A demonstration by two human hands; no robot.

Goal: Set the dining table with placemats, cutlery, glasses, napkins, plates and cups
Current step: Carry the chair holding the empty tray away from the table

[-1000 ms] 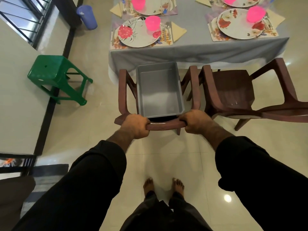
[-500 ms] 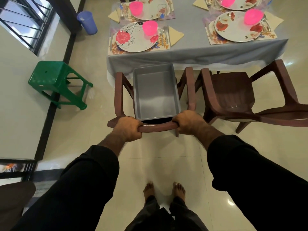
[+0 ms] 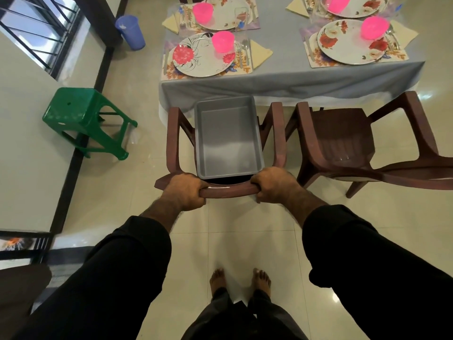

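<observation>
Hands first: your left hand (image 3: 185, 191) and right hand (image 3: 274, 184) both grip the top rail of the brown chair (image 3: 226, 191), whose seat carries a grey tub (image 3: 228, 138). On the table (image 3: 282, 77), the near-left corner holds a placemat (image 3: 171, 69) with a floral plate (image 3: 203, 57), a pink cup (image 3: 222, 41), cutlery (image 3: 242, 51) and a folded napkin (image 3: 259, 54).

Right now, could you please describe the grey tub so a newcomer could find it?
Find the table with the grey cloth. Two brown chairs face its near edge; the grey tub sits on the seat of the left chair. The other chair has nothing on its seat.
</observation>
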